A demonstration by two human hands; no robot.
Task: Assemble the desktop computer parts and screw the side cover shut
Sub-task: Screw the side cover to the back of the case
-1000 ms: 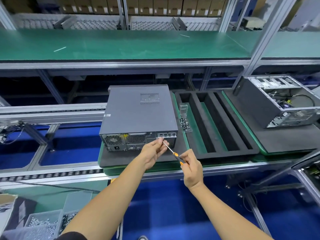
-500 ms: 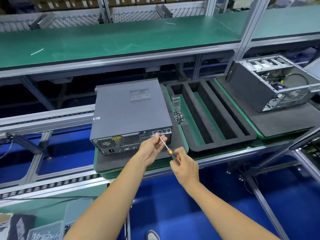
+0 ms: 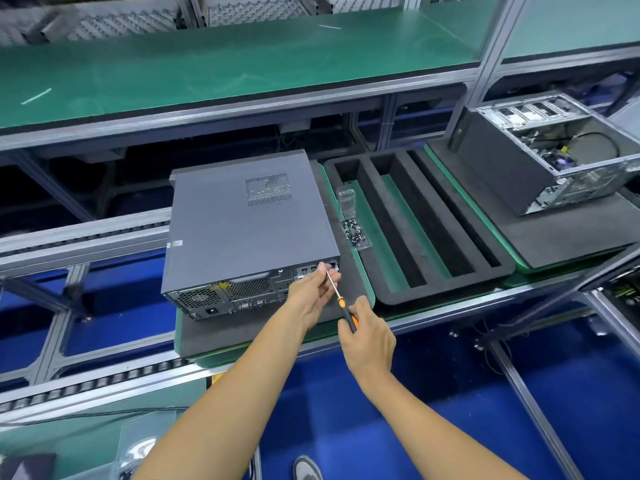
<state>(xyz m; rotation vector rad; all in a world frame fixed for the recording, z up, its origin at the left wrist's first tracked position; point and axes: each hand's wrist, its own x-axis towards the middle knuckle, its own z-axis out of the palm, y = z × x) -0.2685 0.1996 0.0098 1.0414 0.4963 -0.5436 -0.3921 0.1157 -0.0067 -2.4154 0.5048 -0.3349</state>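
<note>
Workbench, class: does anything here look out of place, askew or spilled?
Nothing stands out. The closed computer case lies flat on its foam mat, the screws stay in their clear tray, and the open chassis sits squarely on the neighbouring mat.

The closed computer case blocks the way at 12 o'clock from the hands. At its 3 o'clock side a clear screw box leaves only a narrow gap. Further at 3 o'clock the foam tray has open slots. At 2 o'clock the open chassis stands well apart, with bare foam mat in front.
</note>
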